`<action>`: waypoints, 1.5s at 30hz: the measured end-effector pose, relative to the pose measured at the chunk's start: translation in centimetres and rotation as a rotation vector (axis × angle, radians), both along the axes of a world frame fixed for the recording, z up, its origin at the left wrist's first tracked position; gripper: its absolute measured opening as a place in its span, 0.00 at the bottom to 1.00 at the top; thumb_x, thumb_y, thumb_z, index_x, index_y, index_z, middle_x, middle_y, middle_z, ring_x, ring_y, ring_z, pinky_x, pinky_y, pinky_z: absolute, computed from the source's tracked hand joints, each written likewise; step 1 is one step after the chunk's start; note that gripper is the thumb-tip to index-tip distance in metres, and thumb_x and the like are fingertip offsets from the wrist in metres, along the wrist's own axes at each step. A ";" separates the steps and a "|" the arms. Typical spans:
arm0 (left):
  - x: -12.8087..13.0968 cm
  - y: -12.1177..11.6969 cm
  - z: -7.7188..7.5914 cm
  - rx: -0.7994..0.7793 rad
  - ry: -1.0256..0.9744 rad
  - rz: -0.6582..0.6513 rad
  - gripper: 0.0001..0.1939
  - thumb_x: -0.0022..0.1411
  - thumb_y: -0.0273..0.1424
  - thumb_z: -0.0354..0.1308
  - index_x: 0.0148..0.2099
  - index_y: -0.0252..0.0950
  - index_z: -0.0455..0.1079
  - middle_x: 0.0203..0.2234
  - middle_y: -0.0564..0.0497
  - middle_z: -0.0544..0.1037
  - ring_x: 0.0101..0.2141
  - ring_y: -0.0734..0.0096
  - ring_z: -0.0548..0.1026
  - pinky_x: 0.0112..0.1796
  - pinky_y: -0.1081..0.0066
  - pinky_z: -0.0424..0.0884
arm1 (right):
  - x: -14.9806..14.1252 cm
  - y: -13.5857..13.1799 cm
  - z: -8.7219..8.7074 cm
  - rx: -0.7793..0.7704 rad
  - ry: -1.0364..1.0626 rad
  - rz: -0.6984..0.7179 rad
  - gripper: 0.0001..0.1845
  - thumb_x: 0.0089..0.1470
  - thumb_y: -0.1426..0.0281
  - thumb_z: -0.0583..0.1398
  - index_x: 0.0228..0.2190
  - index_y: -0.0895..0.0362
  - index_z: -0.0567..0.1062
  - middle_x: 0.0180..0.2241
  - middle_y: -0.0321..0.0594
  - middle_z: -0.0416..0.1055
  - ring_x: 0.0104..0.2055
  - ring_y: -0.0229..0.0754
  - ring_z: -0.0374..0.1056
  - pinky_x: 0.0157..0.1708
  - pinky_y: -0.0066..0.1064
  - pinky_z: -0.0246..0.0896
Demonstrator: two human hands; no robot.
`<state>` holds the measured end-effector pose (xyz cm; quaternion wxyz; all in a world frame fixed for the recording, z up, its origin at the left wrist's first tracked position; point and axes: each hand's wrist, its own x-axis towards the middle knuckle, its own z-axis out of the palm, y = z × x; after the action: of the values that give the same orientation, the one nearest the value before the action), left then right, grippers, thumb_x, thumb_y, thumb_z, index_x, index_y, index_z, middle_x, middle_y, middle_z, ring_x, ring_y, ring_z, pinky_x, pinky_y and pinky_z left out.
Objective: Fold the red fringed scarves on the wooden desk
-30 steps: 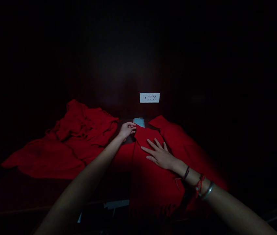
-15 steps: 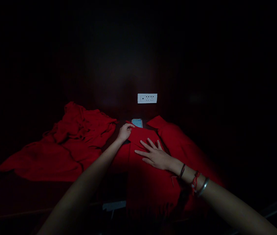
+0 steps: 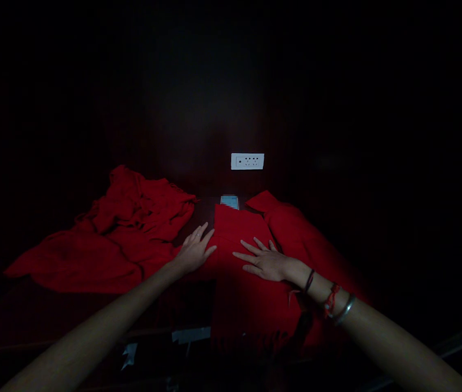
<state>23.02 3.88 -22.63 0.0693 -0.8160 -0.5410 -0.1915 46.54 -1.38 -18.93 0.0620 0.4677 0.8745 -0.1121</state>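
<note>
A red fringed scarf (image 3: 239, 305) lies folded into a long flat strip in front of me, its fringe toward the near edge. My right hand (image 3: 267, 262) rests flat on it with fingers spread, and bracelets circle that wrist. Just left of the strip is my left hand (image 3: 195, 251), fingers stretched out, holding nothing; its fingertips are near the strip's left edge. Crumpled red fabric with fringe (image 3: 104, 245) lies in a heap on the left. More red cloth (image 3: 300, 231) is laid along the right side, partly behind my right arm.
Beyond the scarf's far end lies a phone (image 3: 229, 202) with a lit screen. A white socket panel (image 3: 247, 161) is on the dark wall behind. Pale tape strips (image 3: 191, 335) show at the near table edge. The surroundings are very dark.
My left hand has let go of the scarf's far corner and drawn back toward me and left. The far end now lies flatter and straighter. My right hand has barely shifted.
</note>
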 end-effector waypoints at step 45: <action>-22.5 -7.3 10.4 0.181 0.534 0.601 0.14 0.56 0.27 0.39 0.45 0.32 0.57 0.39 0.47 0.61 0.42 0.66 0.61 0.33 0.75 0.62 | -6.2 0.3 -1.3 0.098 0.074 0.314 0.30 0.50 0.50 0.39 0.54 0.43 0.44 0.58 0.33 0.32 0.58 0.48 0.24 0.53 0.48 0.21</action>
<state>0.55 -3.46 -12.23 0.3315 -0.6333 -0.6992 0.0090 40.39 -1.04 -20.27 0.0237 0.3233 0.9430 -0.0751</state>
